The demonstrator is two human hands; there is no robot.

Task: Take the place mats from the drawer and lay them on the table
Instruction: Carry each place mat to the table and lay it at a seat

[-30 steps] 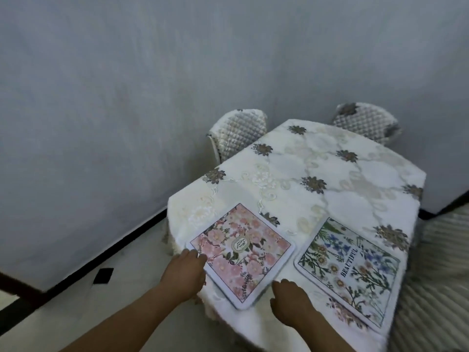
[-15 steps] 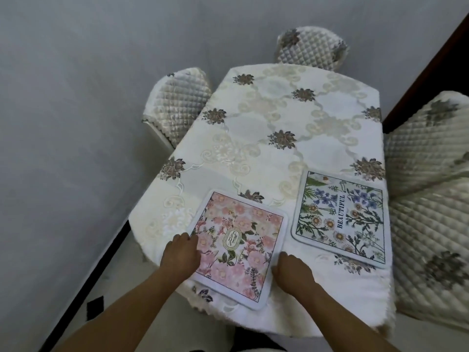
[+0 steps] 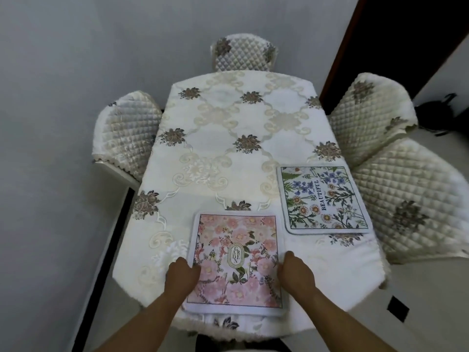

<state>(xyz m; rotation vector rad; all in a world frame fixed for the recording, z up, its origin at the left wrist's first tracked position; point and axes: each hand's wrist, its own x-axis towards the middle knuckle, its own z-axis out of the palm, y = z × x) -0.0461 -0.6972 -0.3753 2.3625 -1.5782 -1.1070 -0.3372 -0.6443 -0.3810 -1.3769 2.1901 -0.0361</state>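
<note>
A pink floral place mat [image 3: 237, 260] lies flat at the near edge of the table [image 3: 228, 138], which wears a cream tablecloth with brown flowers. My left hand [image 3: 181, 275] grips the mat's left edge and my right hand [image 3: 295, 274] grips its right edge. A second mat [image 3: 323, 199] with blue and white flowers and the word BEAUTIFUL lies on the table's right side, apart from both hands. No drawer is in view.
Quilted cream chairs stand around the table: one at the left [image 3: 127, 133], one at the far end [image 3: 243, 55], two at the right [image 3: 370, 115]. A grey wall lies behind and left, a dark doorway [image 3: 396, 47] at the upper right.
My view has swung round so the table now lies straight ahead. The pink mat has been turned square to the near edge, both hands still on its sides.
</note>
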